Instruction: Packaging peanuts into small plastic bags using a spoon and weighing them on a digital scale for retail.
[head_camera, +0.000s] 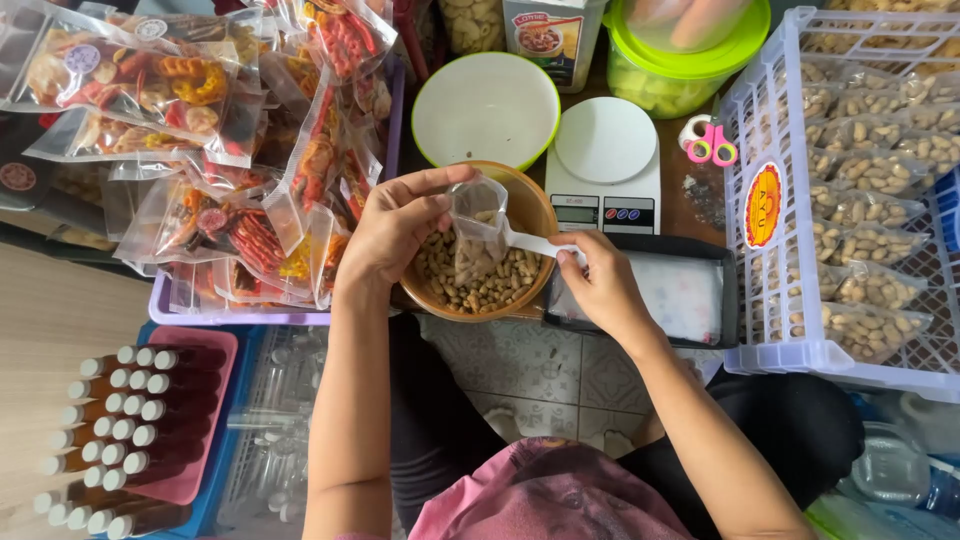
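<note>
Head view, looking down: left hand (395, 235) pinched a small clear bag (478, 228) open at its mouth, right over the wooden bowl (530, 215) of peanuts (470, 285). Right hand (600, 285) closed around the handle of a white scoop (530, 243), its tip poked into the bag. Held a few nuts only, that bag, mostly empty, so filling judged barely begun. Plenty left in the bowl too.

Just behind the bowl, sat idle a white kitchen scale (605, 165), nothing on its plate, weighing apparently not yet done for this bag. Beside it, a white bowl with green rim (487, 108), and pink-handled scissors (712, 145) further right. Under the right wrist, a black tray (700, 250).

Off to the right, stacked in a white plastic crate (765, 330), lay many sealed bags of nuts (870, 240), a good share seemingly packed already. To the left, piled packets of colourful crackers (200, 150); lower left, rows of capped bottles (120, 420) in a pink tray.
</note>
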